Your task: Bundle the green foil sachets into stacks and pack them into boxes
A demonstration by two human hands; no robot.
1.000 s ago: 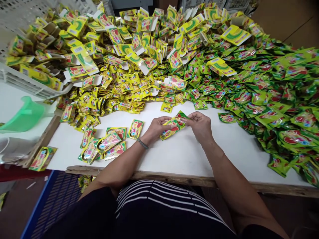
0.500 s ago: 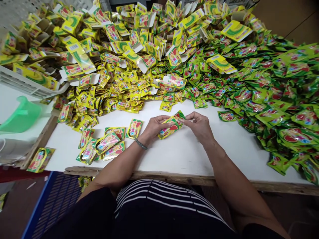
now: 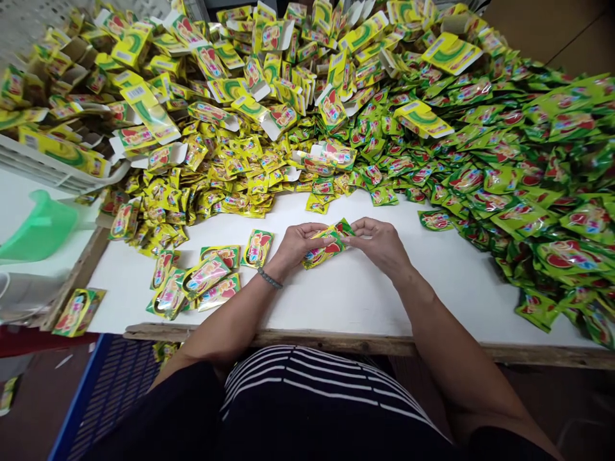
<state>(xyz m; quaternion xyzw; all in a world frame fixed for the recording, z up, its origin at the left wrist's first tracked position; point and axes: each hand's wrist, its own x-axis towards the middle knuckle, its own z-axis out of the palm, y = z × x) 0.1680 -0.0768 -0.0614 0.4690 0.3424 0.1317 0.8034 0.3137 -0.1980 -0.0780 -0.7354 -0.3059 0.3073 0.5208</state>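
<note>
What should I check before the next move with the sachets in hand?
1. Grip of left hand on sachet bundle: ok.
2. Pinch of right hand on its other end: ok.
3. Bundle over a bare part of the table: ok.
4. Number of sachets in the bundle: cannot tell.
5. Green sachet pile close on the right: ok.
6. Loose packs on the left apart from both hands: ok.

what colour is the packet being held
The packet is yellow and green with a red picture; the head view shows it best.
</note>
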